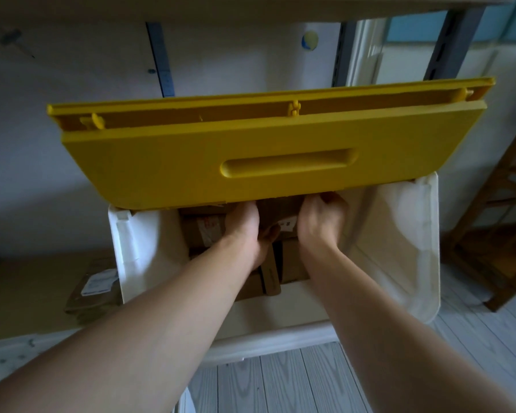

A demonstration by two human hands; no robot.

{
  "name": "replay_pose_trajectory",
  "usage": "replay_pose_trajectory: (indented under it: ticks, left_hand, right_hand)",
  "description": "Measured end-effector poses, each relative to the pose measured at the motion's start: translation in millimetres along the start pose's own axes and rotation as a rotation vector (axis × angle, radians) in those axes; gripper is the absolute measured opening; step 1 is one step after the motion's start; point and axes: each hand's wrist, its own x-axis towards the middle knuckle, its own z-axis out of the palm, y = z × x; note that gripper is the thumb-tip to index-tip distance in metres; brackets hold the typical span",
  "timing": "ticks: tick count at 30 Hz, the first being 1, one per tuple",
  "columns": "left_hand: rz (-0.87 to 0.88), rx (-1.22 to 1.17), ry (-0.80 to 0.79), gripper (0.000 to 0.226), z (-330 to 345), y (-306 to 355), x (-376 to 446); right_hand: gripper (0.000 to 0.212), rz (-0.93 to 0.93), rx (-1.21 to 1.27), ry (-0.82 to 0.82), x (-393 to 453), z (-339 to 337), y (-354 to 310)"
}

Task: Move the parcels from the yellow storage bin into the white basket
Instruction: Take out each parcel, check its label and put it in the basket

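Note:
The yellow storage bin's flap (191, 162) with a recessed handle juts out toward me at mid-frame; the bin's inside is hidden. Directly below stands the white basket (399, 234), holding several brown cardboard parcels (203, 231). A brown parcel (280, 213) with a white label sits just under the flap's front edge, over the basket. My left hand (245, 231) grips its left side, thumb underneath. My right hand (319, 222) is closed on its right side, fingers curled under the flap edge.
A flat cardboard sheet with a plastic-wrapped package (93, 290) lies to the left of the basket. A wooden rack (495, 234) stands at the right. Dark metal shelf uprights (447, 40) rise behind the bin. Grey plank floor (280, 383) runs below.

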Motion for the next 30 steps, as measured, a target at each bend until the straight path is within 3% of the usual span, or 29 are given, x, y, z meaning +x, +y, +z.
replay_pose_trajectory:
  ticks: [3, 6, 11, 15, 22, 26, 30]
  left_hand:
    - [0.050, 0.055, 0.024, 0.008, 0, -5, -1]
    - [0.053, 0.007, -0.014, 0.025, -3, -8, -6]
    - [0.005, -0.092, -0.021, 0.011, -11, -12, -19]
    - [0.000, -0.131, -0.073, 0.006, -21, -18, -33]
    - [0.017, -0.118, -0.146, 0.016, -34, -32, -55]
    - [0.060, -0.113, -0.183, 0.023, -45, -36, -71]
    - [0.162, -0.047, -0.210, 0.034, -63, -38, -78]
  right_hand:
    - [0.011, -0.004, 0.004, 0.001, 1, -7, 3]
    - [0.003, -0.071, -0.027, -0.006, 2, -12, 1]
    - [0.029, 0.237, 0.151, 0.016, 9, -17, -6]
    - [0.032, 0.442, 0.360, -0.243, 3, -38, -15]
    - [0.040, 0.402, 0.635, -0.356, 5, -46, -11]
    - [0.046, 0.379, 0.636, -0.485, 3, -44, -9]
    - [0.042, 0.390, 0.429, -0.615, -12, -52, -14]
